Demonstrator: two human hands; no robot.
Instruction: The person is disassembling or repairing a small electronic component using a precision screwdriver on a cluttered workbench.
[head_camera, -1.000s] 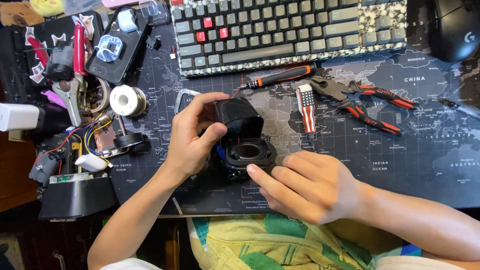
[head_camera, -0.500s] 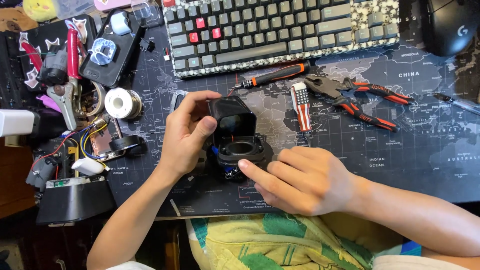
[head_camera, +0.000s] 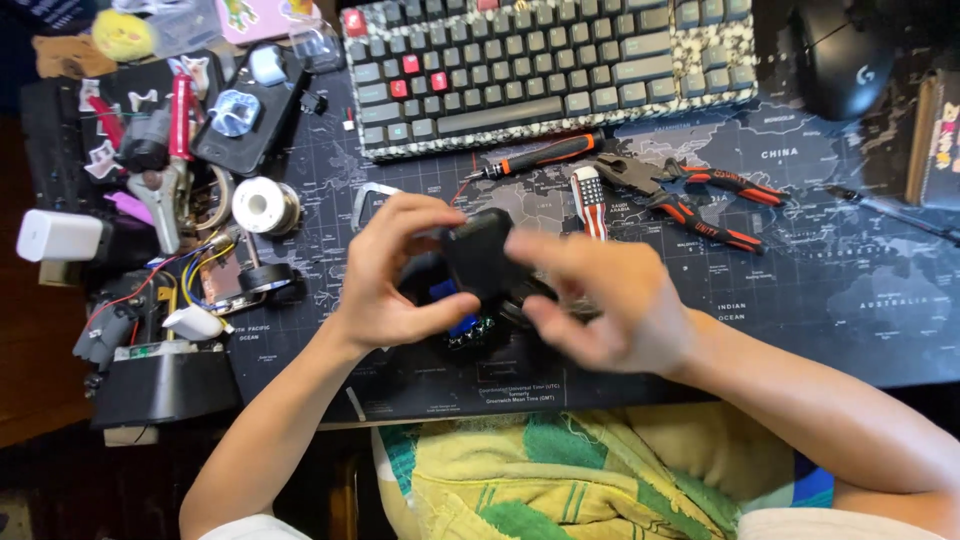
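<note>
Mid-frame, the left hand (head_camera: 385, 275) grips a black plastic housing (head_camera: 478, 262) over the desk mat (head_camera: 800, 290); the blurred right hand (head_camera: 600, 300) pinches its other side. Apparently fitting parts; next needs careful alignment.

Small black plastic housing (head_camera: 478, 258), boxy with rounded corners, matte, held tilted above the desk (head_camera: 820, 300) just in front of the keyboard's near edge. Pinched between left hand (head_camera: 395, 275) and right hand (head_camera: 600, 300), fingers (head_camera: 425, 215) curled over its top and sides, right-hand side blurred. Underneath, touching or just below it, a blue part (head_camera: 455, 305) and a dark circuit piece (head_camera: 470, 335) with tiny bright dots; exact joining not clear.
</note>
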